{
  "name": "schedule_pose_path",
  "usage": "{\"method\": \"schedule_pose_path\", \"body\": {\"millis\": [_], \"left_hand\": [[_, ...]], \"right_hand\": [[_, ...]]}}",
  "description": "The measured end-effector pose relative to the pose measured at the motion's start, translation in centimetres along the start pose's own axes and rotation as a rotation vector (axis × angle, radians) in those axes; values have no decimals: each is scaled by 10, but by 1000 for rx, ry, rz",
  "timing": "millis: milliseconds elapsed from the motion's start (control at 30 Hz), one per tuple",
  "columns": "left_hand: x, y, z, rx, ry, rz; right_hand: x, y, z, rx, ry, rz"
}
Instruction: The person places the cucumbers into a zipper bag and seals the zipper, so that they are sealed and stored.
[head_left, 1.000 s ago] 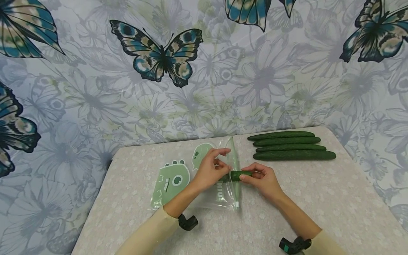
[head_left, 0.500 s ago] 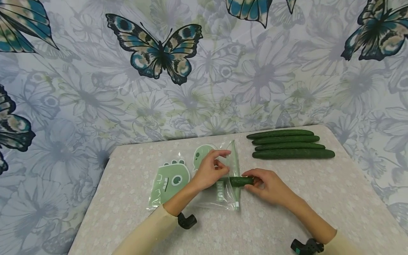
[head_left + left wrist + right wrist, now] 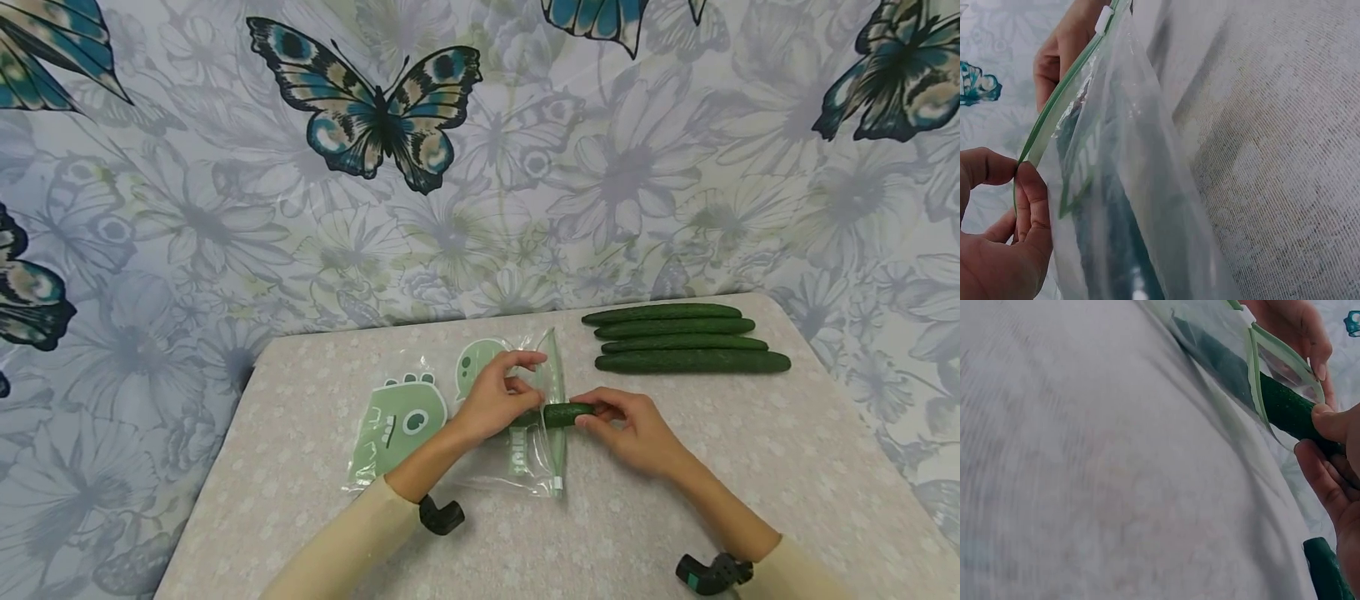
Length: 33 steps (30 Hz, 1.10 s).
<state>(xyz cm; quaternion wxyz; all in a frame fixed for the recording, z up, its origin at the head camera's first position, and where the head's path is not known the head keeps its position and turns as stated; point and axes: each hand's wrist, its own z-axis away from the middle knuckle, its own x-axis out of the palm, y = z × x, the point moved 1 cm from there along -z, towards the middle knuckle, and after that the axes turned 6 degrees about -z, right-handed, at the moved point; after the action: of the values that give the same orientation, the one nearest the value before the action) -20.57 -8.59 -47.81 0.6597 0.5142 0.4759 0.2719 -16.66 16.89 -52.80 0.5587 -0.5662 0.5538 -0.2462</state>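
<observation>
A clear zip bag with green dinosaur prints lies flat, its green-edged mouth facing right. My left hand pinches the upper layer at the mouth; in the left wrist view, thumb and fingers hold the green edge. A dark green cucumber lies mostly inside, its right end sticking out through the mouth. That end is held by my right hand, between thumb and fingers, as the right wrist view shows with the cucumber passing between the parted green edges. The left forearm covers part of the bag.
Several more cucumbers lie side by side at the back right of the table. A pale patterned cloth covers the tabletop. Behind it hangs a butterfly-print backdrop. The bag's white slider sits at the near end of its mouth.
The cucumber's outer end dipped towards me with my right hand, then rose back. The right hand is now slightly farther right than a second ago. My left hand has stayed at the bag's mouth.
</observation>
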Motion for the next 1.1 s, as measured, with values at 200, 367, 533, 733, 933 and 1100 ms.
{"method": "schedule_pose_path", "body": {"millis": [200, 367, 533, 733, 933, 1100], "left_hand": [[3, 9, 1, 11, 23, 67], [5, 17, 2, 14, 59, 100], [5, 21, 3, 26, 98, 127], [4, 22, 3, 19, 123, 147], [3, 18, 6, 6, 106, 107], [3, 8, 7, -3, 94, 60]], "right_hand": [[9, -7, -8, 7, 43, -98], [21, -12, -12, -5, 69, -144], [32, -16, -15, 0, 99, -158], [43, -16, -17, 23, 71, -164], [41, -10, -12, 85, -94, -99], [31, -7, -7, 66, -211, -80]]}}
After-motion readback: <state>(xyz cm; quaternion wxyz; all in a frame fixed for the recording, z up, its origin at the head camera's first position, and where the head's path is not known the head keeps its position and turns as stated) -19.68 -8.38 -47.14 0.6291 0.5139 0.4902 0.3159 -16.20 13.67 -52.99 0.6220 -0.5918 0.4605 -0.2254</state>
